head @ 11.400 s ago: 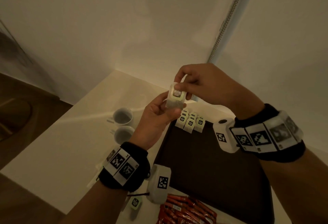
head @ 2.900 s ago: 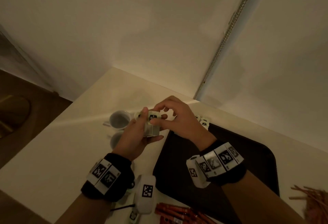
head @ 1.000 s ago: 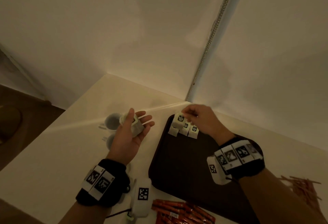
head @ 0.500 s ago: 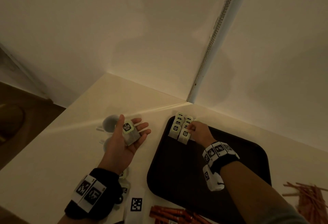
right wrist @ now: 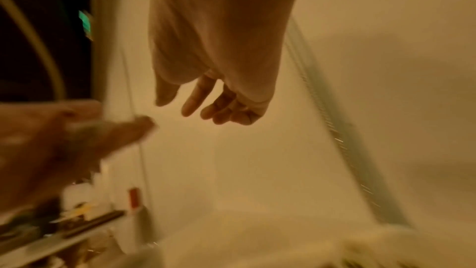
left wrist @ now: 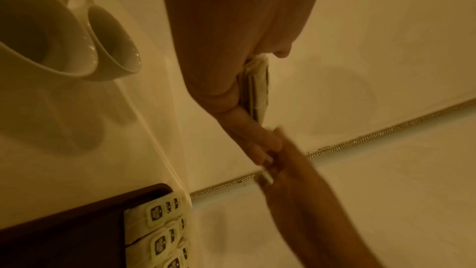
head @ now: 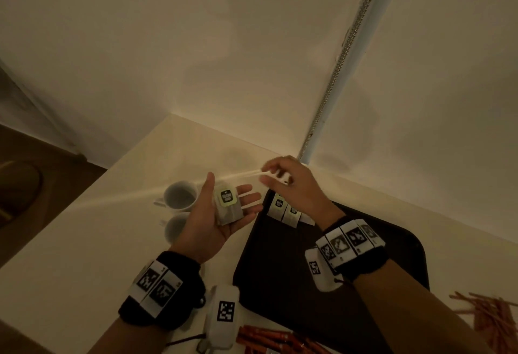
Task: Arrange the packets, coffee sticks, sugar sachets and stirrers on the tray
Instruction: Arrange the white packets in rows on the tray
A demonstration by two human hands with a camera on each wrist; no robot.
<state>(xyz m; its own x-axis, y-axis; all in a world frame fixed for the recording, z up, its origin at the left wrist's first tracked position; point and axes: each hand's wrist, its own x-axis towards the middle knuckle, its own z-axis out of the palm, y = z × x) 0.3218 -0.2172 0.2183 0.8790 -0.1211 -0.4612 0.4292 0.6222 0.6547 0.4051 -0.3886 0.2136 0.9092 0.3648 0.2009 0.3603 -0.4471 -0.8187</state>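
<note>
My left hand (head: pixel 221 231) lies palm up beside the tray's left edge, and a small stack of tea packets (head: pixel 227 205) rests on its straight fingers. The left wrist view shows the stack (left wrist: pixel 255 89) edge-on against the palm. My right hand (head: pixel 283 178) hovers just right of it, over the far left corner of the dark tray (head: pixel 308 292), fingers loosely spread and holding nothing. Several tea packets (head: pixel 283 209) lie in overlapping rows in that corner, also in the left wrist view (left wrist: pixel 159 231). The right wrist view is blurred and shows relaxed fingers (right wrist: pixel 195 97).
Two white cups (head: pixel 180 195) (head: pixel 175 227) stand left of my left hand. Red coffee sticks (head: pixel 269 339) lie at the table's near edge and thin stirrers (head: pixel 493 317) at the right. Walls meet in a corner behind the tray.
My right hand has let go of the packet it laid on the tray's rows and has risen leftward to my left hand. The left hand still carries its stack.
</note>
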